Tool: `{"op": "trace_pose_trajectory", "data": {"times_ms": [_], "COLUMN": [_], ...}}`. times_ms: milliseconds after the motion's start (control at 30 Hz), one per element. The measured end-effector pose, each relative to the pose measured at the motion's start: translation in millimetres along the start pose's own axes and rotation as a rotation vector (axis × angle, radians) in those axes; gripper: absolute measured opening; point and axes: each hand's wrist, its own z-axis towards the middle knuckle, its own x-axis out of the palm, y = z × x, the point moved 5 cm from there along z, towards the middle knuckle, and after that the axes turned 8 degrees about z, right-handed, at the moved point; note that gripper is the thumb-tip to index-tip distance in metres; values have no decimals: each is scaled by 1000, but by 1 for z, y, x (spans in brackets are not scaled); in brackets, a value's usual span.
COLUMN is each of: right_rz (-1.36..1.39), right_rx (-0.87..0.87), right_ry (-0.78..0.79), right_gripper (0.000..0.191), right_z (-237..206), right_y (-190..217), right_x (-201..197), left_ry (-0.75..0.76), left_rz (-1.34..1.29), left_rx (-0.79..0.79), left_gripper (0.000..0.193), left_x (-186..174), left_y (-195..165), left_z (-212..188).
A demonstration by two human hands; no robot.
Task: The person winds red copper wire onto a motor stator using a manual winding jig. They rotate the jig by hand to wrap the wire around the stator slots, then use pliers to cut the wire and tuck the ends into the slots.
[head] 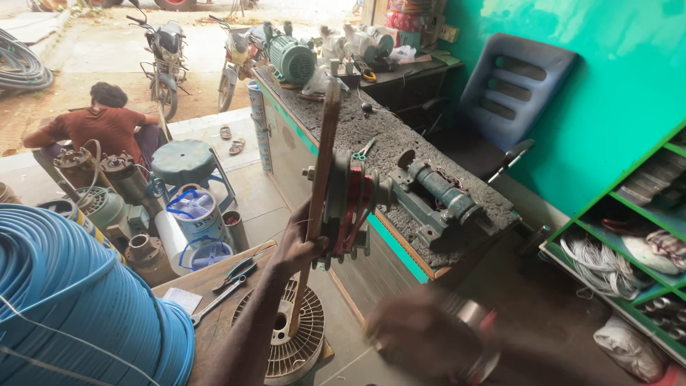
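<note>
At the near end of the dark-topped workbench [400, 136], a hand-cranked winding machine [400, 196] is fixed, its red former facing the person. Against that former the left hand [296, 246] is closed around a long wooden bar [318, 193] standing nearly upright. Lower right, the right hand [421, 339] is badly blurred and seems to hold a shiny metal cylinder [475, 325]; its grip cannot be told. Below sit a finned motor cover [296, 343], pliers [236, 271] and a blue pipe coil [71, 300].
</note>
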Motion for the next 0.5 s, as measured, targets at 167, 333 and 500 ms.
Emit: {"op": "trace_pose_trajectory", "data": {"times_ms": [167, 333, 500], "right_rz": [-463, -223, 38], "right_rx": [-123, 221, 295], "right_ry": [-350, -159, 141], "right_gripper": [7, 5, 7], "right_z": [93, 53, -39], "right_y": [-89, -164, -76], "right_x": [-123, -14, 69], "left_ry": [35, 14, -34], "left_rz": [84, 68, 47], "left_rx": [-41, 37, 56], "left_gripper": [90, 87, 91], "left_x": [13, 5, -5], "left_y": [-5, -10, -11], "left_z": [-6, -7, 0]}}
